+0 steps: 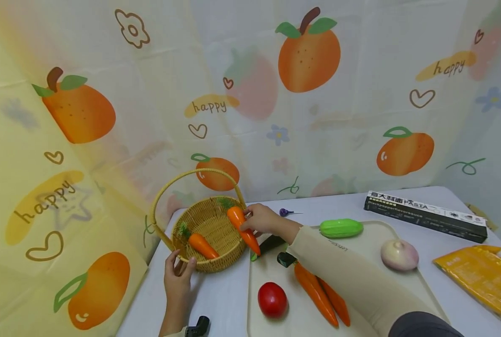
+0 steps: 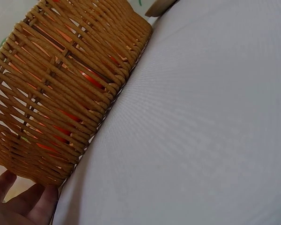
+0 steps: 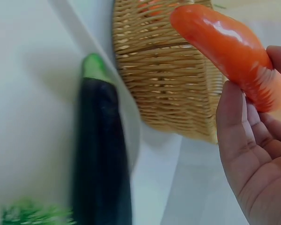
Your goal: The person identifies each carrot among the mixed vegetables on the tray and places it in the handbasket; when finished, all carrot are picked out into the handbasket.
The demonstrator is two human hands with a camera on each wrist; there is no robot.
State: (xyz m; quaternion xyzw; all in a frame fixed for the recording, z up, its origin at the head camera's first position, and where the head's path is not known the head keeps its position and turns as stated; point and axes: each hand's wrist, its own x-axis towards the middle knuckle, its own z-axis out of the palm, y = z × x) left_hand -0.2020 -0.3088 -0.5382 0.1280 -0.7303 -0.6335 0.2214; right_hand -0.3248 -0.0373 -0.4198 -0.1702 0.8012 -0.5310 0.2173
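In the head view, my right hand (image 1: 263,219) pinches an orange toy carrot (image 1: 243,229) between thumb and fingers, over the right rim of a wicker basket (image 1: 217,267). The carrot's green top points into the basket and its tip hangs outside. The right wrist view shows this carrot (image 3: 220,47) tilted above the basket wall (image 3: 164,84). Another carrot (image 1: 203,246) lies inside the basket, its green top leaning on the left wall. My left hand (image 1: 179,276) holds the basket's near left side, and its fingertips (image 2: 25,201) show at the wicker in the left wrist view.
A cream tray (image 1: 385,276) right of the basket bears a tomato (image 1: 272,300), two carrots (image 1: 318,295), a dark eggplant (image 3: 100,150), a green vegetable (image 1: 341,228) and an onion (image 1: 400,255). Beyond lie a lollipop (image 1: 286,212), a pasta box (image 1: 425,215) and an orange packet (image 1: 482,278).
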